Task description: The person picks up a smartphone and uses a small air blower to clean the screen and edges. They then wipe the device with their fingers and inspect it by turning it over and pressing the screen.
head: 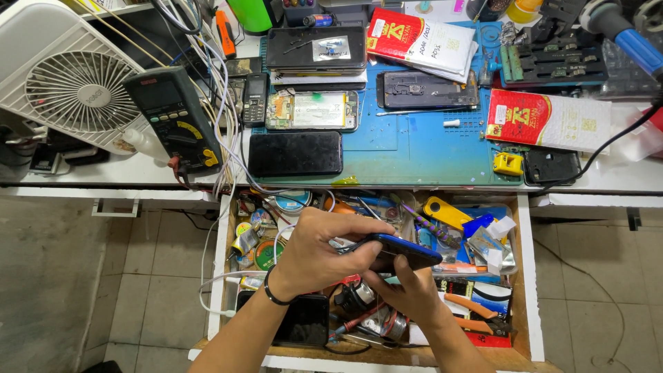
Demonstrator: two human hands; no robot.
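Now we grip blue phone (400, 250) edge-on over open drawer (525, 276), lower centre: left hand (314, 252) clamps top, right hand (407, 287) supports underneath. Probably prying its edge; next needs steady hold.

A phone-repair workshop: a blue work mat (414, 148) carries opened phones (314, 110), a multimeter (176, 117) stands among wires (214, 76), a fan (72, 79) sits at the bench's end, and an open drawer (525, 276) is crammed with pliers (476, 314) and small parts.
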